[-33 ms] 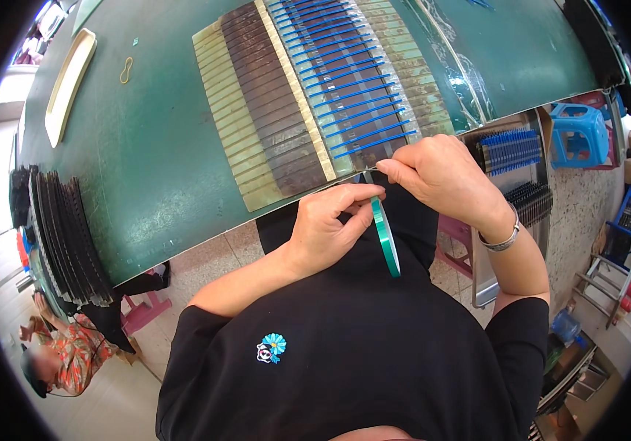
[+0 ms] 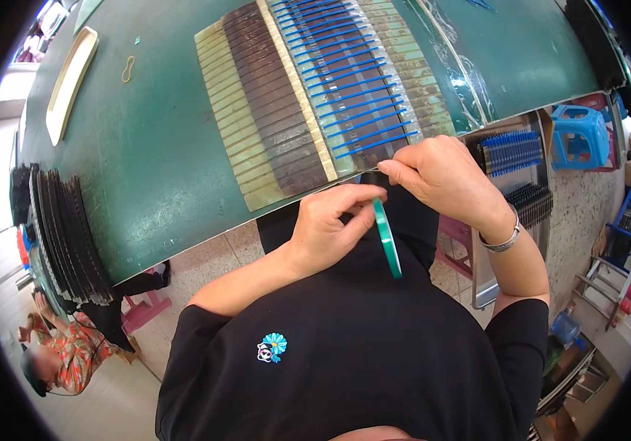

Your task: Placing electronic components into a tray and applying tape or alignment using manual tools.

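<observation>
My left hand [image 2: 330,224] is closed, thumb and fingers pinching a narrow roll of green tape [image 2: 387,239] that hangs below the fingertips, in front of my black shirt. My right hand [image 2: 440,176] is pinched shut at the near edge of a grooved board [image 2: 260,173]. What lies between its fingertips is too small to make out. Several thin blue rods [image 2: 359,110] lie side by side across the right part of this board, each in line with the grooves. A pale strip [image 2: 374,92] runs lengthwise across the rods toward my right hand.
The green table [image 2: 146,176] carries a cream tray [image 2: 73,84], a rubber band [image 2: 128,70] and a stack of black strips [image 2: 65,235]. Right of me, bundled blue rods [image 2: 510,152] lie near a blue stool [image 2: 579,137]. Another person [image 2: 73,353] sits at lower left.
</observation>
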A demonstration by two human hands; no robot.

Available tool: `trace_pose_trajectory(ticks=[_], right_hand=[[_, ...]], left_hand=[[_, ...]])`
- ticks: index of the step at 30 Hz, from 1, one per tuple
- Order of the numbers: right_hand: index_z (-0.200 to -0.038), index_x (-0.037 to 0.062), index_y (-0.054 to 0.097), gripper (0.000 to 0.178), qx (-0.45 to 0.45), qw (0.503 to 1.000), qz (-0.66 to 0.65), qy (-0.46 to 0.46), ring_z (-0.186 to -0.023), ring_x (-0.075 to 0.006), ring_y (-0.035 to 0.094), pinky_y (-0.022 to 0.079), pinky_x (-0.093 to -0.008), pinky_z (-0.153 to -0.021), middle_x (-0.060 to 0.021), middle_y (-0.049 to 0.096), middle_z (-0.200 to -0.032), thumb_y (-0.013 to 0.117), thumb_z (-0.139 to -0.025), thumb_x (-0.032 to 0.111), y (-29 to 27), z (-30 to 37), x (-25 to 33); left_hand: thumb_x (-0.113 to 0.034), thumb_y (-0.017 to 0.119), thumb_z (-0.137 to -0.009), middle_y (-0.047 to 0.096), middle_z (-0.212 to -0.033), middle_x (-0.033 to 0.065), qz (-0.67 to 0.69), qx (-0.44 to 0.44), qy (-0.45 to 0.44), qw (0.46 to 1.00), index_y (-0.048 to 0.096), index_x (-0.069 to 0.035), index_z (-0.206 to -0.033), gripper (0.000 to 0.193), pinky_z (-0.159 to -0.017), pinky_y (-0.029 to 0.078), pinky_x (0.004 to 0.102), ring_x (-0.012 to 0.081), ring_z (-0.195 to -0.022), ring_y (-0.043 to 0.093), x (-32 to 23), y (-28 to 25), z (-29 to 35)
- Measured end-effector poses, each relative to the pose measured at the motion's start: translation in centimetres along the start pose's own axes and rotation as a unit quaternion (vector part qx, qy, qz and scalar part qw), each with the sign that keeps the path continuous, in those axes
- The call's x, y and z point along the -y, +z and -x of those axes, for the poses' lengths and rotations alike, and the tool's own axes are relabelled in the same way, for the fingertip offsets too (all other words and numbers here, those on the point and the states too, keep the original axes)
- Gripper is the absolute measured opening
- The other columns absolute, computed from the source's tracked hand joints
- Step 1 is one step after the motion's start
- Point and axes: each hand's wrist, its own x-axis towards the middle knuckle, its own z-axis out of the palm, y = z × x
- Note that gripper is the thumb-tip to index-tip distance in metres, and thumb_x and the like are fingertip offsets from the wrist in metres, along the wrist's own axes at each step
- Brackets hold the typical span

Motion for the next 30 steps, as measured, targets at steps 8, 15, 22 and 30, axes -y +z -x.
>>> trace_pose_trajectory(ticks=[8, 15, 22, 30], right_hand=[[-0.1, -0.0048, 0.066, 0.033, -0.013, 0.889, -0.445, 0.105, -0.047, -0.0049, 0.044, 0.027, -0.0179, -0.044, -0.0001, 0.054, -0.058, 0.056, -0.095, 0.027, 1.5, 4.4, -3.7], [-0.101, -0.0035, 0.058, 0.03, -0.051, 0.764, -0.637, 0.094, -0.039, -0.0078, 0.044, 0.032, -0.0165, -0.037, -0.0059, 0.057, -0.062, 0.057, -0.095, 0.026, 5.7, 3.8, -1.9], [-0.089, -0.0001, 0.056, 0.018, -0.049, 0.75, -0.651, 0.11, -0.038, -0.0102, 0.048, 0.033, -0.0176, -0.034, -0.0098, 0.061, -0.066, 0.055, -0.096, 0.017, 5.5, 4.7, -2.2], [-0.088, -0.0043, 0.063, 0.013, -0.136, 0.856, -0.489, 0.1, -0.051, -0.0085, 0.057, 0.041, -0.0202, -0.044, -0.0087, 0.066, -0.069, 0.059, -0.094, 0.007, 4.2, 5.2, 0.9]], left_hand=[[-0.008, 0.067, -0.079, 0.063, -0.101, 0.0091, -0.12, 0.008, 0.197, 0.973, 0.064, -0.002, -0.105, 0.026, -0.066, 0.056, 0.0361, 0.0251, -0.084, 0.067, 0.0, 0.3, -0.8], [-0.013, 0.062, -0.082, 0.057, -0.109, 0.0103, -0.224, 0.037, 0.172, 0.959, 0.053, 0.004, -0.118, 0.041, -0.068, 0.056, 0.0377, 0.0275, -0.087, 0.064, -2.1, 0.1, 0.0], [-0.01, 0.064, -0.084, 0.059, -0.103, 0.0122, -0.107, -0.03, 0.172, 0.979, 0.056, 0.002, -0.116, 0.035, -0.07, 0.055, 0.0368, 0.0259, -0.083, 0.063, -3.3, 0.4, -0.5], [-0.011, 0.072, -0.082, 0.063, -0.075, 0.0091, -0.024, 0.03, 0.08, 0.996, 0.07, -0.005, -0.085, 0.006, -0.063, 0.05, 0.0341, 0.0242, -0.072, 0.063, -4.3, -0.6, -3.4]])
